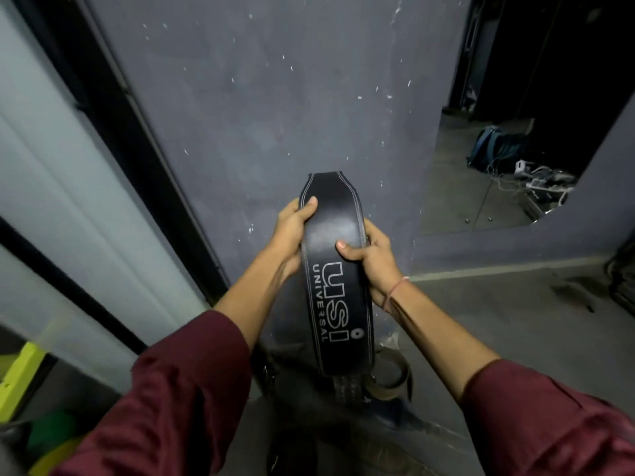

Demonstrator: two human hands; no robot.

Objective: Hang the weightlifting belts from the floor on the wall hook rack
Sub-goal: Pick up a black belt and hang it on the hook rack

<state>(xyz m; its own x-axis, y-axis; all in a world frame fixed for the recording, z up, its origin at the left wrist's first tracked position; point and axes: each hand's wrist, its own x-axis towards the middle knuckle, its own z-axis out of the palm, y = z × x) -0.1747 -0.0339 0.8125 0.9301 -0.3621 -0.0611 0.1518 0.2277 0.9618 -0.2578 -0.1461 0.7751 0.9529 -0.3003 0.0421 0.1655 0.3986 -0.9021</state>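
1. Belt (335, 269): black, held between both hands. Long axis runs away from the body, far end past the left thumb.
2. Left hand (294, 225): grips the left edge, farther up.
3. Right hand (372, 261): grips the right edge, nearer.
4. Rack: not in view.

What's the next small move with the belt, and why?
Probably lift the belt higher along the wall. The left hand and right hand grip it by its edges, and no hook shows in view, so the rack is likely above.

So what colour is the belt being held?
The belt is black with pale stitching; head view.
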